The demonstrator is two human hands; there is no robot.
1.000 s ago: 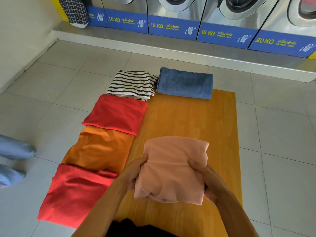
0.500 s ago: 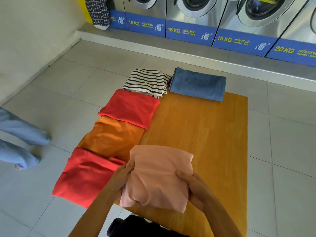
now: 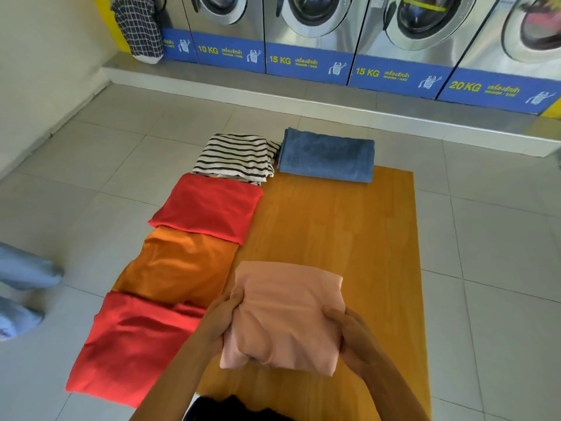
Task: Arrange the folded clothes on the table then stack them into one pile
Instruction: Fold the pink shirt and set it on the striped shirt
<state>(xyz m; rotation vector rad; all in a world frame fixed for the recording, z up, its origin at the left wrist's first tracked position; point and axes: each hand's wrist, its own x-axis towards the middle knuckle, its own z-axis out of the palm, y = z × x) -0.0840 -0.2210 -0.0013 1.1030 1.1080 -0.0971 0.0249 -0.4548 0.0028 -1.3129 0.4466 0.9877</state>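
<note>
Pink folded shirt [image 3: 285,314] at lower centre of frame, over the near end of the bench [image 3: 349,238]. Left hand [image 3: 221,317] grips its left edge, right hand [image 3: 349,332] its right edge, fingers curled into the cloth. Looks light, soft and floppy; likely to sag or unfold, so best held at both side edges with support under the fold. Versus a second ago: same two-hand grip, shirt sits slightly lower and left in frame; the camera has also shifted.

Bare table [image 3: 349,232] right of the clothes row [image 3: 194,238], blue towel [image 3: 326,154] across its far end.
</note>
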